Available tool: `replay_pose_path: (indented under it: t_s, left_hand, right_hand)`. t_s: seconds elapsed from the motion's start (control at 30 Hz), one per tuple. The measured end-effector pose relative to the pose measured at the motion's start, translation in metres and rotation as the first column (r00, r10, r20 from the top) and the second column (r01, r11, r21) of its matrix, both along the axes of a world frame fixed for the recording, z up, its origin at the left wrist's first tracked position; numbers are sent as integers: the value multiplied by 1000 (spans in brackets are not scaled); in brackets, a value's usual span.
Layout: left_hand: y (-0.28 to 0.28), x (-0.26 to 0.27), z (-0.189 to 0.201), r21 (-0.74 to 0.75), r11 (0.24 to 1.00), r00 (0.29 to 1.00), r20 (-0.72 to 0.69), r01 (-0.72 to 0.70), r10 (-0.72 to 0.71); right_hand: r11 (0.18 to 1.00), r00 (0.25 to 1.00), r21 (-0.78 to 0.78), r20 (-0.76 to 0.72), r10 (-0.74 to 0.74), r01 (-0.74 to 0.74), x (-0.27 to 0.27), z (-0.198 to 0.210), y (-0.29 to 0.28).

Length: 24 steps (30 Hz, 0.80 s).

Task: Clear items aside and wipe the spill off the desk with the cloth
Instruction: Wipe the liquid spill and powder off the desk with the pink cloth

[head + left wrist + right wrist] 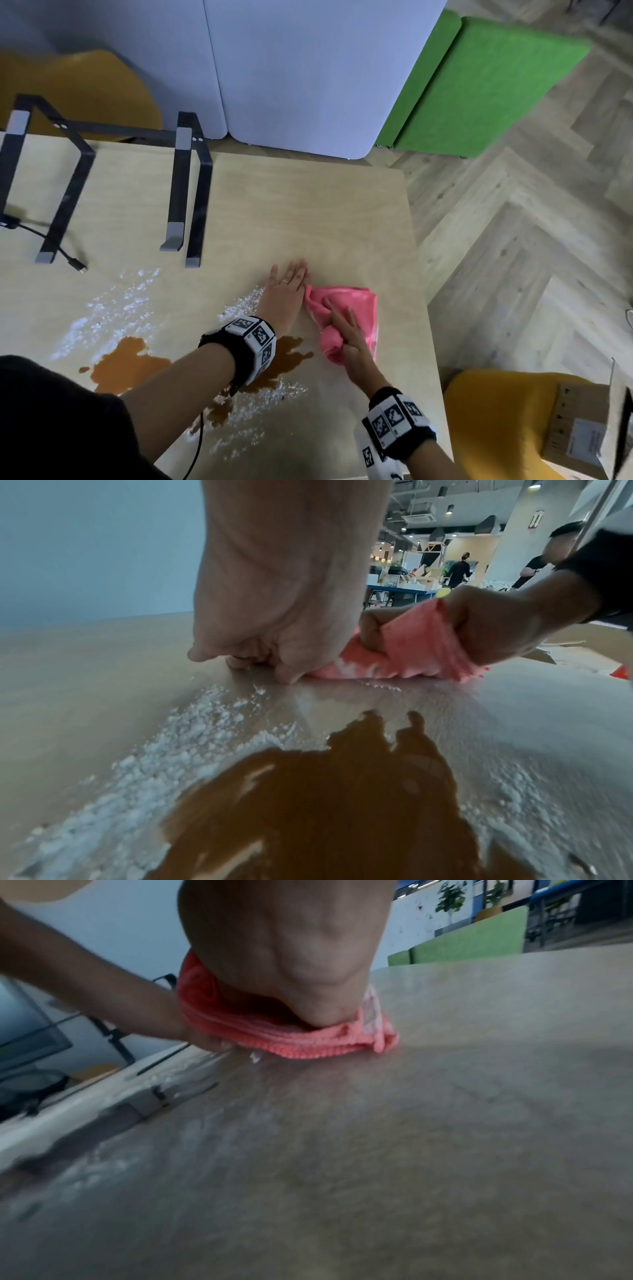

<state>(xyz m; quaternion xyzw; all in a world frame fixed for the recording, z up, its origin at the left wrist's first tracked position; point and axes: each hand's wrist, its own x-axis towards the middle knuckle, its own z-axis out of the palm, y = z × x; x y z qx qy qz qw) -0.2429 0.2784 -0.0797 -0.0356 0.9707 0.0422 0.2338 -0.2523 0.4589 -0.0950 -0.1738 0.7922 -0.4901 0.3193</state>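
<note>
A pink cloth (356, 301) lies crumpled on the wooden desk (308, 205) near its right edge. My right hand (346, 332) lies on top of it and pinches a bunch of it with the thumb, seen plainly in the left wrist view (496, 623). My left hand (289, 281) rests on the desk with straight fingers, its side against the cloth's left edge. A brown liquid spill (126, 366) spreads under and left of my left forearm, and white powder (113, 308) is scattered around it. The puddle (325, 804) and powder (164, 750) lie just behind my left hand (274, 601).
A black laptop stand (185, 192) stands at the back left with a loose black cable (44, 236) beside it. The desk's right edge (421, 274) runs close to the cloth. A yellow chair (496, 421) with a cardboard box (579, 435) stands at the right.
</note>
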Motion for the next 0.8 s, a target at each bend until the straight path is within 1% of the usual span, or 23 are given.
replay_pose_path:
  t_s: [0.03,0.07,0.1,0.13,0.17,0.2,0.23,0.27,0.3,0.33,0.4,0.43,0.47,0.5,0.53,0.6,0.67,0.8]
  left_hand:
    - [0,0,2,2,1000,1000,13,4,-4]
    - [-1,-1,3,7,1000,1000,24,3,-3]
    - [-1,-1,4,8,1000,1000,29,2,-3]
    - [-1,-1,3,6,1000,1000,26,3,-3]
    - [-2,-1,1,3,1000,1000,23,3,-3]
    - [-2,-1,-1,2,1000,1000,22,2,-2]
    - [-2,0,-3,-2,1000,1000,21,2,-2]
    - [-2,0,-3,-8,1000,1000,22,7,-7]
    - [-1,0,-2,-10,1000,1000,28,13,-12]
    - [-1,-1,-1,-9,1000,999,33,14,-14]
    - [0,-1,2,6,1000,999,43,2,-2]
    - [-1,-2,3,17,1000,999,45,-6,5]
    - [-1,-2,3,24,1000,999,46,-11,10]
    - [-2,-1,3,26,1000,999,48,-10,9]
    - [-3,-1,2,23,1000,999,45,-3,2]
    - [-3,0,2,13,1000,999,43,12,-13]
    - [-2,-1,4,0,1000,999,43,23,-23]
    - [-4,0,7,-41,997,997,47,66,-64]
  right_hand:
    - [996,993,-72,109,-53,61,-1,2,3]
    - [974,973,-172,201,-110,145,-5,4,7]
    - [938,947,-236,259,-190,253,-11,9,12]
    - [886,924,-318,295,-245,337,-18,12,18]
    - [828,890,-366,339,-306,424,-25,14,24]
    - [756,839,-401,407,-360,518,-33,16,29]
    - [716,802,-395,444,-400,576,-40,19,31]
    - [729,811,-383,415,-412,567,-46,19,29]
    - [775,847,-358,335,-414,521,-46,25,21]
    - [839,890,-306,234,-392,450,-43,30,11]
    - [925,954,-240,130,-270,295,-27,31,-10]
    - [963,978,-171,47,-201,206,-16,25,-15]
    - [993,993,-66,-46,-105,102,-6,17,-17]
    - [999,996,18,-80,-48,49,1,6,-14]
    - [997,997,47,-66,-51,54,4,2,-13]
    - [995,996,32,-7,-91,91,5,-1,-11]
    - [996,995,17,37,-88,87,11,6,-12]
    - [996,992,37,96,-85,82,22,10,-12]
